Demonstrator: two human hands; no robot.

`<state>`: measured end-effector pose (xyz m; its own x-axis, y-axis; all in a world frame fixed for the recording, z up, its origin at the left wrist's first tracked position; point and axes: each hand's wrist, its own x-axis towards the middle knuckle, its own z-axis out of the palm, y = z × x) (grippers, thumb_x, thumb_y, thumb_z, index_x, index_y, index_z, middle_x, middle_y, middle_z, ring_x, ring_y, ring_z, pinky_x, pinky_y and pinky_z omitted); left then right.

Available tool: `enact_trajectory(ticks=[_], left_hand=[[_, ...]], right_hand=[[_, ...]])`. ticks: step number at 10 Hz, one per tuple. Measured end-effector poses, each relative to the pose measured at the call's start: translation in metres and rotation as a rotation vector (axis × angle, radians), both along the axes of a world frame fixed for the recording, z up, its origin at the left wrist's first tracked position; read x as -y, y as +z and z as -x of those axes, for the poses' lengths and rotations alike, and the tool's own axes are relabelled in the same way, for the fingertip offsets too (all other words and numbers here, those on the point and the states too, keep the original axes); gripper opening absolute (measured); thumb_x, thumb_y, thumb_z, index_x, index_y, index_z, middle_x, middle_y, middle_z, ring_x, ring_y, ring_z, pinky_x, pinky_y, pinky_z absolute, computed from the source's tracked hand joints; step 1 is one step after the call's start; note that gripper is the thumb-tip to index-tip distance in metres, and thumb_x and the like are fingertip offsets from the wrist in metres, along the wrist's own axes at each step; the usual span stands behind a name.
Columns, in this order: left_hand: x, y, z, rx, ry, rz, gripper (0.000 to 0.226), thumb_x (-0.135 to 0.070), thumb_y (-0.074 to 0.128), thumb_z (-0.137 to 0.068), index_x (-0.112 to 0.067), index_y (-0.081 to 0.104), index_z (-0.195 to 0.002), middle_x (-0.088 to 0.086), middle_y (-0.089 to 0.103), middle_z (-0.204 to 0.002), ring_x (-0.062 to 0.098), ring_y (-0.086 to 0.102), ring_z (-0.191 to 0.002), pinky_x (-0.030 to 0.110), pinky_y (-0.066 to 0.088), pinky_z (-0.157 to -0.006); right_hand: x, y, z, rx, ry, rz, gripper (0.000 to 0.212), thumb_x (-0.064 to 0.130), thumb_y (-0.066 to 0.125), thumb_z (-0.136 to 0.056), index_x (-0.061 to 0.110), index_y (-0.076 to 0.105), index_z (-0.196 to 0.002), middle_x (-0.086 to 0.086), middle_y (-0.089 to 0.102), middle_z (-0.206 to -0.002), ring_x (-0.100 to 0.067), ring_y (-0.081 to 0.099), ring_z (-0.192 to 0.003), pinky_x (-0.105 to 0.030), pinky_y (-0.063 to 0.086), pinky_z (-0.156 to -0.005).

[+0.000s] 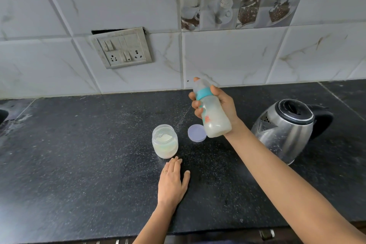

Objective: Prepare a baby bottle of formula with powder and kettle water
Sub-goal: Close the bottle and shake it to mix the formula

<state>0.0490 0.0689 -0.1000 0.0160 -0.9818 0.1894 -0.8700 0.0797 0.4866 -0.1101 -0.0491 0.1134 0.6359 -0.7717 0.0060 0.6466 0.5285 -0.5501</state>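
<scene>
Bottle (213, 117) w/ milky mix is up in the air, tipped, R hand (225, 104) wrapped round it. L hand (172, 181) lies flat & loose on tabletop (79, 144) by the jar (165, 142). Best to shake w/ top on tight till no lumps.
</scene>
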Motion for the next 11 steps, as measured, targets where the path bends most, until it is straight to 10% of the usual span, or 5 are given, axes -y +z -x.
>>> enact_trajectory(ticks=[5,7,8,10,11], left_hand=[[-0.001,-0.003,0.000,0.016,0.002,0.004,0.049,-0.043,0.046,-0.094,-0.014,0.050,-0.133,0.001,0.048,-0.142,0.017,0.038,-0.135,0.028,0.021,-0.114],[0.000,-0.003,0.000,0.017,-0.003,0.013,0.049,-0.044,0.046,-0.094,-0.014,0.051,-0.132,0.001,0.049,-0.141,0.017,0.038,-0.135,0.026,0.018,-0.114],[-0.001,-0.004,-0.001,0.012,0.001,0.012,0.049,-0.045,0.045,-0.094,-0.015,0.050,-0.133,0.000,0.048,-0.142,0.016,0.037,-0.135,0.026,0.019,-0.114],[0.000,-0.003,0.000,0.010,0.004,0.016,0.049,-0.044,0.046,-0.094,-0.015,0.051,-0.133,0.001,0.048,-0.142,0.016,0.037,-0.135,0.027,0.020,-0.114],[0.000,-0.003,0.000,0.007,0.002,0.019,0.048,-0.042,0.047,-0.094,-0.014,0.051,-0.132,0.001,0.049,-0.141,0.016,0.038,-0.135,0.029,0.022,-0.115]], right_hand=[[0.009,-0.013,0.006,0.033,-0.249,-0.290,0.033,0.031,0.067,-0.083,0.009,0.053,-0.103,-0.013,0.064,-0.079,-0.023,0.066,-0.063,-0.031,0.057,-0.054],[-0.001,-0.011,0.011,0.063,0.001,0.112,0.053,0.025,0.080,-0.069,0.013,0.062,-0.118,-0.012,0.059,-0.095,-0.018,0.061,-0.069,-0.027,0.055,-0.059],[0.007,-0.015,0.005,0.089,-0.189,-0.195,0.047,0.028,0.075,-0.073,0.012,0.054,-0.111,-0.009,0.062,-0.087,-0.020,0.066,-0.067,-0.028,0.057,-0.058],[-0.001,-0.016,0.010,0.174,-0.042,0.097,0.057,0.019,0.079,-0.069,0.013,0.055,-0.121,-0.013,0.059,-0.096,-0.019,0.060,-0.067,-0.027,0.055,-0.057],[0.001,-0.011,0.004,0.218,-0.087,-0.117,0.052,0.021,0.074,-0.073,0.007,0.052,-0.118,-0.014,0.061,-0.094,-0.023,0.065,-0.068,-0.032,0.057,-0.056]])
